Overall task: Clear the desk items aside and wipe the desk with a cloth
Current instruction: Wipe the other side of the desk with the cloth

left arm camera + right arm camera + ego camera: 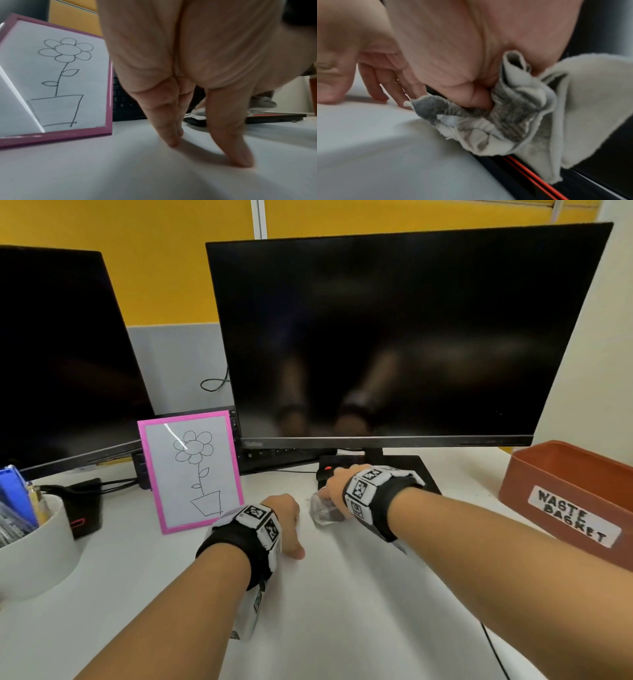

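Right hand (337, 486) holds cloth (322, 510) on desk (342, 594); left hand (286, 520) rests beside.

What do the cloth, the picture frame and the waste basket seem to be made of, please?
Cloth: soft, fleecy fabric, grey and off-white, with a fuzzy nap and limp folds in the right hand.
Frame: probably glossy pink plastic, with a smooth, even sheen; painted wood is possible.
Basket: likely matte terracotta-coloured plastic, with smooth, thin walls.

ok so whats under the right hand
A bunched grey and white cloth, gripped by the right hand at the edge of the black monitor base; part lies on the white desk. What sits beneath the cloth is covered.
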Tool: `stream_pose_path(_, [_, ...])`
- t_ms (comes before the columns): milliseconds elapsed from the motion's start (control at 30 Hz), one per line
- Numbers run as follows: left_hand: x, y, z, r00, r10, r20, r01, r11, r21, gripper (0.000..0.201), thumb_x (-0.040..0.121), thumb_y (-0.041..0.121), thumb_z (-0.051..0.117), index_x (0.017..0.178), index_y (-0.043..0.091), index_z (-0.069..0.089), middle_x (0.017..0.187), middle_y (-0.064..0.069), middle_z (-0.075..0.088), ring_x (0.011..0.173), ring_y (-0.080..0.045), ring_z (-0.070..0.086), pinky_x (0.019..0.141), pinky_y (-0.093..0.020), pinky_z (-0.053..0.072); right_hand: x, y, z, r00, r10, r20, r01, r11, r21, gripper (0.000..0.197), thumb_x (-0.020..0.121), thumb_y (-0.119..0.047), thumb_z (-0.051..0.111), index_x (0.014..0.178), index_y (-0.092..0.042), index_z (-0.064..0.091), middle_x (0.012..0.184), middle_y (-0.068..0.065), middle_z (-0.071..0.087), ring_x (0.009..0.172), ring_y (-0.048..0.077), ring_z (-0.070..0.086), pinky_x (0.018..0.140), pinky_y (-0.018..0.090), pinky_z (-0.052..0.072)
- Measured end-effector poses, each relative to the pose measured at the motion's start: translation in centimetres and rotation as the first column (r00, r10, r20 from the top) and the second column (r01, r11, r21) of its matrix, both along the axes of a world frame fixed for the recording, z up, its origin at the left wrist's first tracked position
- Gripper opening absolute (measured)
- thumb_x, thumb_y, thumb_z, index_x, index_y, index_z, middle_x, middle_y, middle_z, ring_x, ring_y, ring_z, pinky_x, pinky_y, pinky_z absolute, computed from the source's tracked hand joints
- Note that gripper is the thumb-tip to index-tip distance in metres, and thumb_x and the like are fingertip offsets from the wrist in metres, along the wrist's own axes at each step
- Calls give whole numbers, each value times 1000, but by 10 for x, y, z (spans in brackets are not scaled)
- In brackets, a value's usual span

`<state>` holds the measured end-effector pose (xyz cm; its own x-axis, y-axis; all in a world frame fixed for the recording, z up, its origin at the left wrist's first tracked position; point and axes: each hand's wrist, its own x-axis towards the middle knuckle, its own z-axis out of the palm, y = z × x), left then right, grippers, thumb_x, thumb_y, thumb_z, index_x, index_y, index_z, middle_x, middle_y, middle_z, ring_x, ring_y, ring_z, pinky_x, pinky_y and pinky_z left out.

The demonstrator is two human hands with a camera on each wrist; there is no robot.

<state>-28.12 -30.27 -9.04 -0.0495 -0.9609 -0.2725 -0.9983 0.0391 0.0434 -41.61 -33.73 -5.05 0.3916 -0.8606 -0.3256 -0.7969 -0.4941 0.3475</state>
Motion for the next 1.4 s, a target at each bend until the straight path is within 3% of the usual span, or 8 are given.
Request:
stream_pose_path(233, [-5, -6, 6, 999, -38, 25, 37, 998, 56, 71, 65, 46, 82, 120, 12, 55, 125, -3, 57, 111, -25, 58, 90, -35, 50, -94, 18, 5, 993, -59, -104, 53, 997, -63, 33, 81, -24, 52, 112, -32, 63, 108, -1, 62, 94, 25, 64, 69, 29, 47])
stream_pose_path(367, [-15, -7, 12, 994, -58, 96, 51, 997, 65, 90, 68, 45, 81, 143, 18, 40, 143, -1, 45, 129, -26, 47, 105, -42, 43, -95, 34, 38, 992, -123, 13, 124, 991, -53, 40, 85, -61, 45, 111, -37, 62, 107, -1, 59, 97, 28, 62, 73, 32, 48])
stream_pose_path(467, [-19, -8, 14, 995, -32, 97, 26, 998, 59, 87, 64, 44, 84, 138, 17, 45, 136, -3, 52, 122, -27, 53, 100, -43, 47, -46, 29, 31, 995, 41, 91, -30, 993, -116, 32, 89, -42, 50, 118, -34, 60, 115, 4, 57, 105, 32, 59, 81, 38, 47])
stream_pose_path(567, [-13, -8, 8, 996, -7, 93, 3, 999, 41, 79, 63, 45, 83, 130, 16, 51, 124, -3, 59, 111, -25, 59, 93, -39, 51, -13, 15, 2, 997, -17, 72, 19, 999, -27, 43, 81, -32, 63, 123, -28, 56, 117, 7, 53, 102, 35, 57, 73, 40, 46])
stream_pose_path(800, [-22, -12, 21, 996, -75, 44, 74, 997, 23, 91, 71, 53, 74, 148, 25, 32, 149, 0, 40, 135, -23, 41, 110, -38, 37, -131, 3, -6, 960, -281, -1, 280, 960, -19, 27, 84, -28, 57, 109, -25, 66, 95, -1, 64, 78, 23, 62, 76, 31, 50])
stream_pose_path(967, [-51, -18, 34, 984, -175, 24, 175, 985, 7, 80, 87, 44, 63, 152, 29, 20, 154, -2, 33, 139, -24, 37, 110, -36, 34, -172, -3, 23, 841, -431, 327, 450, 893, 18, 34, 90, -11, 58, 123, -19, 63, 120, 6, 65, 110, 25, 61, 98, 33, 48])
stream_pose_path(1133, [-67, -16, 30, 974, -204, 97, 199, 978, 66, 78, 88, 39, 63, 152, 26, 21, 155, -2, 31, 139, -25, 36, 112, -35, 32, -173, -10, 1, 855, -441, 273, 450, 892, 32, 32, 85, -25, 62, 117, -29, 66, 107, -3, 68, 99, 23, 64, 92, 37, 52])
stream_pose_path(1400, [-74, -9, 29, 964, -215, 154, 207, 976, 67, 75, 88, 38, 64, 151, 23, 25, 147, -4, 43, 131, -26, 46, 106, -35, 39, -160, 21, 12, 889, -364, 278, 355, 931, 82, 34, 94, -11, 52, 125, -20, 64, 123, 2, 63, 111, 24, 57, 95, 29, 45])
